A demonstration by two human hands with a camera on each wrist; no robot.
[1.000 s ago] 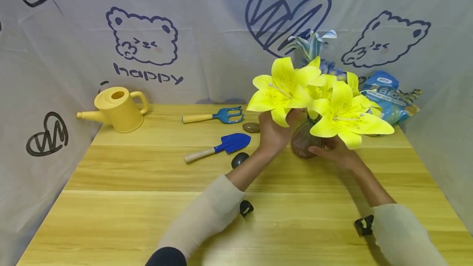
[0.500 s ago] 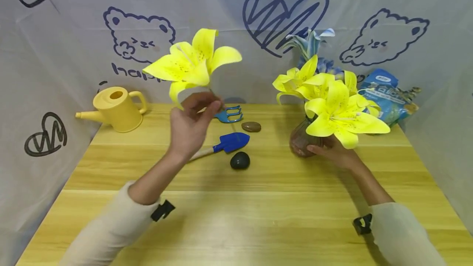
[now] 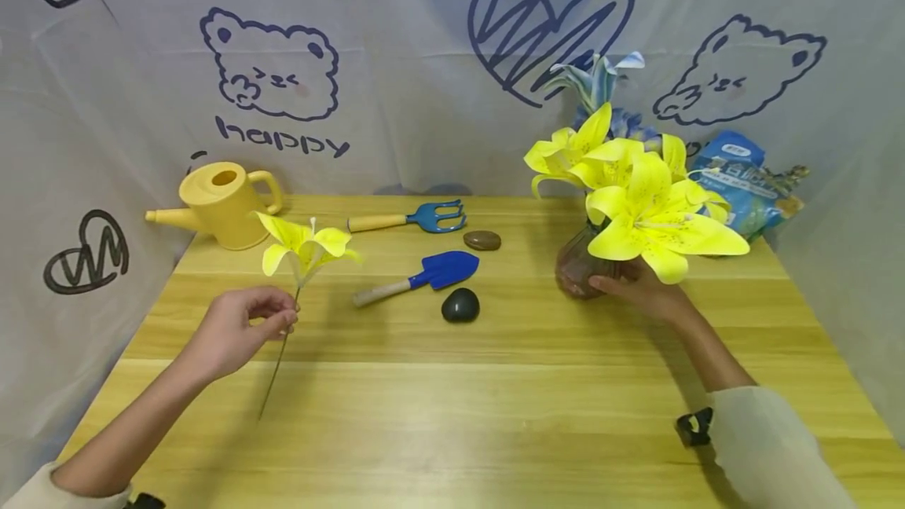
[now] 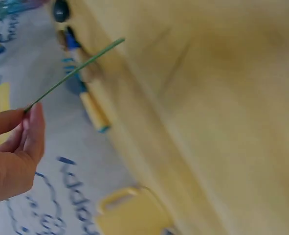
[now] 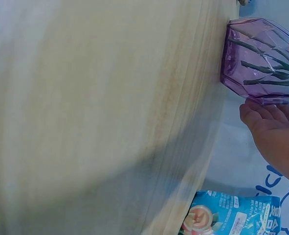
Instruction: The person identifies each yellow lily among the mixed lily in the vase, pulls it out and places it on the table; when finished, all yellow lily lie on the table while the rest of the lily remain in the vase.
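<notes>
On the left, my left hand [image 3: 236,330] pinches the thin stem of a yellow lily [image 3: 302,246] between thumb and fingers. The bloom points up and the stem's end hangs down, above the table. In the left wrist view, the green stem [image 4: 76,71] sticks out past the fingertips. My right hand [image 3: 649,293] holds a purplish clear vase [image 3: 574,269] at the right, thumb in front and fingers around its side. More yellow lilies [image 3: 646,210] and blue flowers [image 3: 597,89] rise from the vase. The right wrist view shows stems [image 5: 269,82] inside the faceted glass.
A yellow watering can [image 3: 225,206] stands at the back left. Between the hands lie a blue hand fork [image 3: 434,217], a blue trowel [image 3: 448,269], a brown stone [image 3: 482,240] and a black stone [image 3: 460,305]. A blue bag [image 3: 735,183] leans at the back right.
My left hand has drawn one lily away from the vase, carried it up and left, then lowered it near the watering can. My right hand has stayed on the vase.
</notes>
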